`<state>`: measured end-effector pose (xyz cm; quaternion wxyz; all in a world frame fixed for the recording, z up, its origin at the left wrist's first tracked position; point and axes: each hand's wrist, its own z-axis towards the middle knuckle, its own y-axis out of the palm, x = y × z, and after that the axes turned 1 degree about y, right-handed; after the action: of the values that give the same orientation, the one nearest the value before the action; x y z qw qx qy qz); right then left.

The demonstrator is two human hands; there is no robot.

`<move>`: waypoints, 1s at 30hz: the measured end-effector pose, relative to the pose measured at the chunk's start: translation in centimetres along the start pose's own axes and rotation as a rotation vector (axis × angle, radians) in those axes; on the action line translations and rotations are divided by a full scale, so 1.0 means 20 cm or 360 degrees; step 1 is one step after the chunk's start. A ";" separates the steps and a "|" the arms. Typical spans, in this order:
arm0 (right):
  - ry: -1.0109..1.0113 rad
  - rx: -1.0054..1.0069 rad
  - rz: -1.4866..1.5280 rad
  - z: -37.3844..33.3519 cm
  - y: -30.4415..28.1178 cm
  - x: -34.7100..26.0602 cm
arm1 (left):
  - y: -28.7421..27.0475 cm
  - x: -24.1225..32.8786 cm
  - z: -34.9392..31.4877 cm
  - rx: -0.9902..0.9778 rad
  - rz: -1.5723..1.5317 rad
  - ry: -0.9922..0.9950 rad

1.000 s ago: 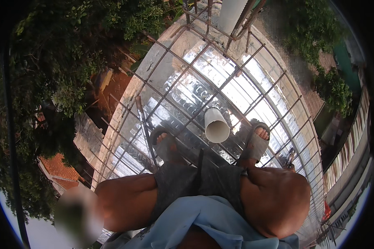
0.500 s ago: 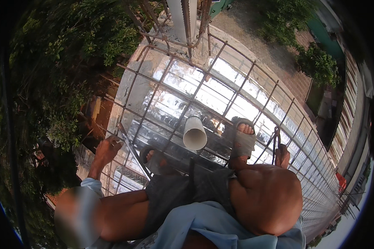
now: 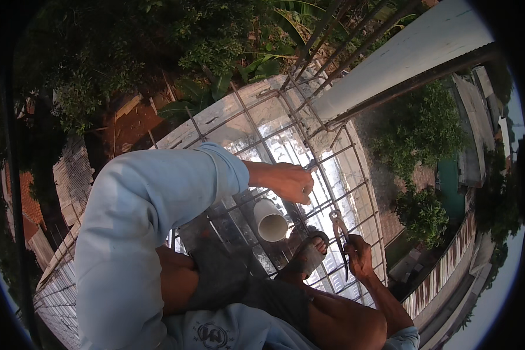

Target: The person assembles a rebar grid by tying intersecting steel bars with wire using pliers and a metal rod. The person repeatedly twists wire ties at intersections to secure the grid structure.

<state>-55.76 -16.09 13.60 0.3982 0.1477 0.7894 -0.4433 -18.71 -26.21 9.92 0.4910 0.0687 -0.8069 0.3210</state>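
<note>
My left hand (image 3: 287, 182) reaches across over the steel bar mesh (image 3: 317, 160), with its fingers closed at a bar crossing. What it pinches, if anything, is too small to make out. My right hand (image 3: 359, 255) grips a pair of end-cutting pincers (image 3: 338, 226) by the handles, their jaws pointing away from me over the mesh. Between my arms a white plastic pipe (image 3: 272, 221) stands up through the mesh, its round open end facing me. My sandalled foot (image 3: 310, 254) rests on the mesh beside the pipe.
Shiny metal decking (image 3: 283, 146) lies under the bars. A concrete edge (image 3: 216, 112) borders it, with trees (image 3: 122, 52) and roofs (image 3: 70, 181) beyond and below. At the far right rise a pale post (image 3: 408, 55) and upright steel bars (image 3: 326, 44).
My left hand has swung from the far left across to a bar crossing and closed. The pincers stay in my right hand, now more to the left. The view has turned.
</note>
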 end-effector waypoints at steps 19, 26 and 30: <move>0.0218 -0.0114 -0.0150 0.82 0.23 -0.32 | 0.09 -0.14 0.17 0.0212 -0.2300 -0.0513; -0.0160 -0.0115 -0.0504 0.86 0.27 -0.32 | 0.05 -0.11 0.05 0.0543 -0.2100 -0.0591; -0.0264 -0.0282 -0.0560 0.85 0.26 -0.29 | 0.03 -0.13 0.03 0.0594 -0.1993 -0.0568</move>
<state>-40.55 -26.44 10.02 0.3896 -0.0651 0.8034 -0.4455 -18.03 -26.55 7.27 0.4234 0.6589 -0.6146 0.0937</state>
